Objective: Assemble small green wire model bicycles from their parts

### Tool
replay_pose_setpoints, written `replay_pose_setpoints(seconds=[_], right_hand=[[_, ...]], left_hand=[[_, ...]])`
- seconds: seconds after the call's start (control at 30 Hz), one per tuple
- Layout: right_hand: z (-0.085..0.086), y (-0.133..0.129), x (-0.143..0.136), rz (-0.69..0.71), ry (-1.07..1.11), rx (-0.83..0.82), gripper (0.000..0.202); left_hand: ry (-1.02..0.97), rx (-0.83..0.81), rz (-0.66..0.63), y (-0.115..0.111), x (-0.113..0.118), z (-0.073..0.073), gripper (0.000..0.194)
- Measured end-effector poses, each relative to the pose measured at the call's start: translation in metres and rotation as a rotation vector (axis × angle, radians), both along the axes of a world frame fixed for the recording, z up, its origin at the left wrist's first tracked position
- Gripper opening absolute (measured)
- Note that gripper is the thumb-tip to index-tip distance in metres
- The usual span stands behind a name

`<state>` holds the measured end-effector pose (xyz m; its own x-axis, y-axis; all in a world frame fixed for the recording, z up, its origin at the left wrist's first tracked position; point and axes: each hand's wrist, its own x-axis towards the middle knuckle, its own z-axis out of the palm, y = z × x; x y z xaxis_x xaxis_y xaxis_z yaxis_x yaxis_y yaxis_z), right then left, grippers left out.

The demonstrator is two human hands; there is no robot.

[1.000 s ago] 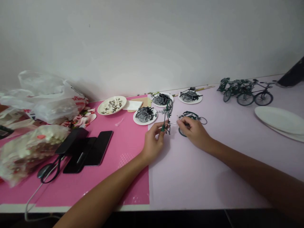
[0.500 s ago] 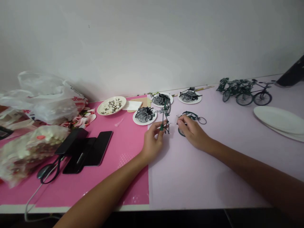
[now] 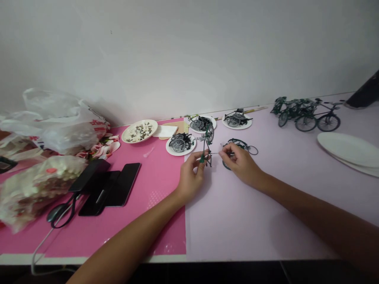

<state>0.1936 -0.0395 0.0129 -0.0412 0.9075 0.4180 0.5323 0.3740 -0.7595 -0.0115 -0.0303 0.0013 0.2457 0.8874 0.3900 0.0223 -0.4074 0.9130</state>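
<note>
My left hand (image 3: pixel 192 173) pinches a green toy bicycle frame (image 3: pixel 206 148), held upright just above the table with a spoked wheel at its top. From the right, my right hand (image 3: pixel 239 163) holds a thin metal rod (image 3: pixel 214 153) between thumb and fingertips. The rod's far end reaches the frame beside my left fingers; its exact contact is too small to make out. Behind my right hand lies another green toy bicycle part (image 3: pixel 237 141) with wheels, partly covered by the fingers.
Small plates (image 3: pixel 189 148) of grey wheels and dark parts stand behind my hands. A bowl of small pieces (image 3: pixel 130 138) is at back left. Assembled toy bicycles (image 3: pixel 306 123) and white oval plates (image 3: pixel 346 148) are right. Phones (image 3: pixel 126 185) and plastic bags (image 3: pixel 68 130) lie left.
My right hand has shifted very slightly, and less of the thin metal rod shows between it and the frame. My left hand keeps its hold on the bicycle frame.
</note>
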Motion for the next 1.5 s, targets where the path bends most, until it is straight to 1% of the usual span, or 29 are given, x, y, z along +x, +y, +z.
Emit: replay_pose_setpoints(seconds=[0.27, 0.47, 0.6, 0.73, 0.8, 1.07, 1.23, 1.37, 1.5], right_hand=[[-0.005, 0.002, 0.001, 0.065, -0.011, -0.009, 0.013], [-0.003, 0.000, 0.001, 0.088, -0.019, -0.053, 0.016], [0.002, -0.003, 0.001, 0.061, -0.068, -0.069, 0.021], [0.005, -0.002, 0.002, 0.074, -0.182, -0.034, 0.039], [0.005, -0.001, 0.003, 0.086, -0.202, -0.018, 0.041], [0.001, 0.002, 0.002, 0.048, -0.201, 0.032, 0.032], [-0.004, 0.003, 0.002, 0.017, -0.170, 0.066, 0.020], [-0.007, 0.005, 0.002, 0.024, -0.154, 0.092, 0.012], [-0.009, 0.005, 0.004, 0.047, -0.178, 0.131, 0.008]], left_hand=[[-0.008, -0.040, 0.017, 0.001, 0.000, 0.000, 0.025], [-0.013, -0.040, 0.021, 0.001, 0.000, 0.000, 0.025], [-0.004, -0.027, 0.015, 0.002, 0.000, 0.000, 0.025], [-0.001, -0.024, 0.010, 0.001, 0.000, 0.000, 0.024], [0.007, -0.019, 0.007, 0.001, 0.000, 0.001, 0.024], [-0.006, -0.031, -0.003, 0.001, -0.001, 0.001, 0.023], [-0.009, -0.055, 0.007, 0.001, 0.000, 0.000, 0.024], [-0.006, -0.057, 0.009, 0.002, 0.000, 0.001, 0.025], [0.009, -0.058, 0.014, 0.001, 0.000, 0.001, 0.025]])
